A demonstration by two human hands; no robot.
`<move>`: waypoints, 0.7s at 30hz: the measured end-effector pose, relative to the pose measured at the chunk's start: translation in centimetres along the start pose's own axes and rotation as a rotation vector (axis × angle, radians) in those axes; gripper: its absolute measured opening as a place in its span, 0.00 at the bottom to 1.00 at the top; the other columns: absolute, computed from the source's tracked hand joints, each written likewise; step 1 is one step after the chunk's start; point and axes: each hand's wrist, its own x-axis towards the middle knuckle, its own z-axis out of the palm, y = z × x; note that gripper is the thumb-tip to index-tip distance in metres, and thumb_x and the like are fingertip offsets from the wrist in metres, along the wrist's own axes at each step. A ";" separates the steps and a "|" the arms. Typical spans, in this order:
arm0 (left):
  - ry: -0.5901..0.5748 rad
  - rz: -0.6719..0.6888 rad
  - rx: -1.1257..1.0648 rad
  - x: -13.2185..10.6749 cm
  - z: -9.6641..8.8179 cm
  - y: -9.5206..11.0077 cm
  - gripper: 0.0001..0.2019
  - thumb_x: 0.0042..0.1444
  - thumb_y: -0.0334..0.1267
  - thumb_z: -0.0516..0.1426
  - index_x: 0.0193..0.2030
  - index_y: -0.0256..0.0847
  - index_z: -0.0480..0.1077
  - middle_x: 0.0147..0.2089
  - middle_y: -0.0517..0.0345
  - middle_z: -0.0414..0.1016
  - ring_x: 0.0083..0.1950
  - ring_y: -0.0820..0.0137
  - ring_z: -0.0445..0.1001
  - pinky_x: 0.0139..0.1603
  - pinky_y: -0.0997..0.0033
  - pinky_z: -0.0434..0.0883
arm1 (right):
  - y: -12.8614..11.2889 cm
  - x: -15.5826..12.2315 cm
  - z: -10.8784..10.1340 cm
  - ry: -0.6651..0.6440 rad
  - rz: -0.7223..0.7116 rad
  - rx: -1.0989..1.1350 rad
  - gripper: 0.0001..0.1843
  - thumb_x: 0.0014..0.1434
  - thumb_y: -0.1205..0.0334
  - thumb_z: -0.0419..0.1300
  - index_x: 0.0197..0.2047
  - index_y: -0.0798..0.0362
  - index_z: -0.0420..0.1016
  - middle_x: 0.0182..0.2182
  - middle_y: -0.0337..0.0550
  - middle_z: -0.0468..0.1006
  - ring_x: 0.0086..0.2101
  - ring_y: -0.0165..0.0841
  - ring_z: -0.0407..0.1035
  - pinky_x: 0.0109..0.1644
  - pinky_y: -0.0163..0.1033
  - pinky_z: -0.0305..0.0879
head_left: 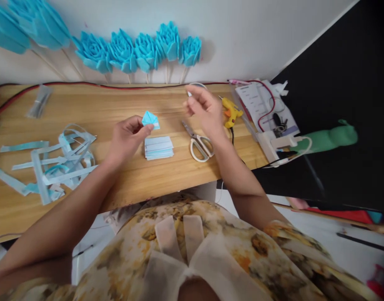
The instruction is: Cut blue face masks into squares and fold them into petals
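My left hand (129, 136) pinches a small folded blue piece (150, 120) between thumb and fingers; it has a pointed top and a pale strip at its lower edge. Just below it on the table lies a stack of pleated light-blue pieces (158, 147), with the look of cut face masks. To the right, my right hand (206, 109) is raised with its fingers loosely bent and apart. A white sliver shows between them; I cannot tell whether it is held. Below that hand rest white-handled scissors (199, 146), partly behind the wrist.
Tangled blue strips (66, 161) lie on the left. A yellow glue gun (232, 112) lies beside my right hand, near papers (257, 100) and a white power strip (268, 146). Blue flowers on sticks (123, 52) stand along the wall. A white ring (198, 85) is partly hidden.
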 end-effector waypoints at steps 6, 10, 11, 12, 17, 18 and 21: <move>-0.018 0.006 -0.008 -0.1 0.1 0.2 0.10 0.54 0.41 0.64 0.26 0.43 0.70 0.26 0.62 0.69 0.29 0.74 0.62 0.31 0.71 0.62 | 1.7 -0.7 -4.0 -0.073 0.148 -0.119 0.13 0.66 0.61 0.60 0.52 0.51 0.80 0.36 0.41 0.84 0.31 0.30 0.78 0.33 0.35 0.73; -0.014 0.007 0.007 -0.1 0.2 0.2 0.12 0.54 0.43 0.63 0.24 0.43 0.68 0.25 0.61 0.68 0.29 0.72 0.62 0.31 0.71 0.61 | 2.2 -2.9 -3.3 -0.144 0.157 -0.339 0.10 0.61 0.68 0.62 0.45 0.54 0.83 0.38 0.44 0.86 0.36 0.35 0.79 0.43 0.41 0.73; -0.015 0.006 0.009 0.0 0.2 0.2 0.12 0.54 0.43 0.63 0.24 0.43 0.68 0.25 0.61 0.68 0.28 0.72 0.62 0.30 0.71 0.61 | 2.1 -3.2 -2.9 -0.153 0.155 -0.390 0.10 0.61 0.68 0.62 0.44 0.54 0.83 0.38 0.45 0.86 0.37 0.36 0.79 0.44 0.42 0.73; -0.019 0.004 0.010 0.0 0.2 0.2 0.12 0.54 0.43 0.63 0.24 0.43 0.68 0.25 0.61 0.68 0.28 0.73 0.62 0.30 0.70 0.61 | 2.0 -3.4 -2.6 -0.160 0.154 -0.430 0.10 0.62 0.67 0.61 0.43 0.54 0.83 0.39 0.45 0.86 0.38 0.37 0.79 0.45 0.42 0.73; -0.036 0.000 -0.007 0.0 0.1 0.3 0.10 0.55 0.41 0.63 0.26 0.43 0.69 0.26 0.62 0.70 0.27 0.74 0.63 0.31 0.70 0.61 | 1.9 -3.1 -1.5 -0.171 0.125 -0.489 0.08 0.63 0.64 0.62 0.42 0.52 0.83 0.38 0.45 0.87 0.39 0.38 0.80 0.46 0.43 0.72; -0.035 0.000 -0.010 0.0 0.1 0.3 0.10 0.55 0.40 0.62 0.26 0.42 0.69 0.26 0.62 0.70 0.27 0.74 0.63 0.31 0.70 0.61 | 2.0 -3.0 -1.3 -0.175 0.116 -0.483 0.07 0.63 0.64 0.63 0.42 0.52 0.83 0.39 0.45 0.87 0.39 0.38 0.80 0.46 0.43 0.72; -0.033 0.003 -0.018 0.0 0.0 0.3 0.10 0.56 0.40 0.62 0.26 0.42 0.69 0.26 0.63 0.69 0.27 0.74 0.63 0.31 0.70 0.61 | 2.6 -3.1 -0.8 -0.166 0.090 -0.481 0.08 0.60 0.66 0.66 0.45 0.53 0.82 0.38 0.44 0.86 0.40 0.38 0.79 0.47 0.42 0.71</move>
